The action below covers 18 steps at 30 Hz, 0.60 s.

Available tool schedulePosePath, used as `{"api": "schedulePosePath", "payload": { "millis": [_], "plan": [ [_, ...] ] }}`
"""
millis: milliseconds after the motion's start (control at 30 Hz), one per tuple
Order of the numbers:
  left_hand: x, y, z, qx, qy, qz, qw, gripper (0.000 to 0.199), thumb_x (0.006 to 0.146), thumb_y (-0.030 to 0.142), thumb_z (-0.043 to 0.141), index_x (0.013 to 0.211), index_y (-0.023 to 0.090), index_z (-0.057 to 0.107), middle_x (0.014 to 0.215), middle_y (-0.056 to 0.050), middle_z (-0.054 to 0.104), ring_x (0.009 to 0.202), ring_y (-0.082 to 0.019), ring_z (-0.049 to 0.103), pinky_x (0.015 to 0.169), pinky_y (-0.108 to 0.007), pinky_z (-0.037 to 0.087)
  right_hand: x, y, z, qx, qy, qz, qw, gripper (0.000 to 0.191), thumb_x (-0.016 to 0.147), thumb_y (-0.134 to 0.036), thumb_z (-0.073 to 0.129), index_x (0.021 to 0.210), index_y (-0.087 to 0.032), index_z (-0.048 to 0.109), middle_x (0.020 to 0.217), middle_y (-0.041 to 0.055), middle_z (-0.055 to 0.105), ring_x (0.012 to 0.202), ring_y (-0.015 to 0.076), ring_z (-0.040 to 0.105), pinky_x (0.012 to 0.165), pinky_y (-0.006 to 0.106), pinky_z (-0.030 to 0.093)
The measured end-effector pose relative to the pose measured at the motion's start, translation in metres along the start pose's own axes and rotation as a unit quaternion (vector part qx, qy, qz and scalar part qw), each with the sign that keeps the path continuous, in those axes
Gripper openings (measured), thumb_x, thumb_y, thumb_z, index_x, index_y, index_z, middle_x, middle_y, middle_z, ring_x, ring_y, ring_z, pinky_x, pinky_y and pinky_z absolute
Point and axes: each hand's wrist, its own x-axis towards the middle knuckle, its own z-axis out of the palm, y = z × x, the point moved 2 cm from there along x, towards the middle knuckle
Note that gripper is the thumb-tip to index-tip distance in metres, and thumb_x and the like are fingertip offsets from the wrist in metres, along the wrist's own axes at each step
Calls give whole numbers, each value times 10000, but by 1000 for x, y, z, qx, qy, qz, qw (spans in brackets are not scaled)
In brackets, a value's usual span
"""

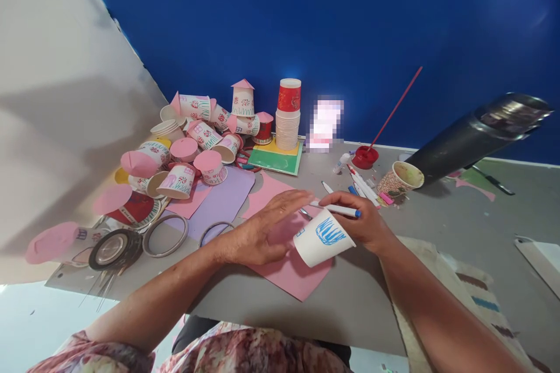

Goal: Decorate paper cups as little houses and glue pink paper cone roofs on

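Observation:
A white paper cup (319,245) with blue marker strokes and a small blue window shape is tilted between my hands, above pink paper (301,285). My right hand (361,224) is closed behind the cup's rim, with a white marker (339,210) with a blue end lying across its fingers. My left hand (262,230) reaches in from the left with its fingers spread, its thumb near the cup's base and its fingertips near the marker. Whether those fingertips touch the marker I cannot tell.
Decorated cups with pink paper tops (177,180) crowd the left. Behind are stacked cups (287,122); tape rolls (116,249) lie at front left. Markers (363,183), a used cup (400,179), a dark flask (464,140) and cloth (464,285) are on the right.

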Motion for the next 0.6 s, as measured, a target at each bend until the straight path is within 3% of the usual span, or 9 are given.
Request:
{"api": "schedulePosePath", "payload": {
  "millis": [100, 233, 333, 467, 600],
  "plan": [
    [4, 13, 5, -6, -61, 26, 998, 945, 842, 174, 689, 1641, 350, 217, 1669, -90, 366, 1550, -332, 321, 1267, -604, 289, 0, 1, 5, 5, -32, 3, 999, 241, 755, -369, 804, 903, -181, 773, 861, 55, 778, 744, 206, 712, 640, 291, 568],
    [4, 16, 6, -12, -57, -20, 998, 912, 818, 182, 726, 1611, 342, 303, 1583, -110, 465, 1477, -325, 413, 1211, -565, 389, -1, 4, 14, 24, -46, 14, 999, 291, 772, -426, 813, 910, -175, 763, 832, 49, 759, 695, 187, 692, 600, 279, 557],
    [2, 10, 2, -5, 10, -42, 999, 860, 777, 195, 770, 1547, 321, 408, 1494, -119, 529, 1391, -325, 483, 1140, -520, 464, -1, 8, 13, 37, 48, 9, 998, 368, 857, -500, 745, 1036, -179, 756, 729, 25, 718, 514, 131, 581, 459, 249, 471],
    [1, -1, -4, 19, 133, -91, 987, 799, 720, 156, 778, 1446, 303, 477, 1415, -103, 552, 1292, -297, 538, 1013, -449, 543, -7, 4, -1, 55, 228, -116, 965, 344, 940, -507, 660, 1030, -193, 768, 699, 18, 700, 501, 114, 534, 464, 249, 451],
    [2, -9, -6, 36, 188, -137, 972, 719, 702, 157, 769, 1360, 288, 511, 1363, -99, 561, 1267, -294, 537, 902, -403, 576, -22, -8, 0, 3, 203, -177, 963, 168, 935, -374, 702, 991, -235, 777, 689, 4, 714, 514, 132, 607, 480, 256, 499]
  ]
}}
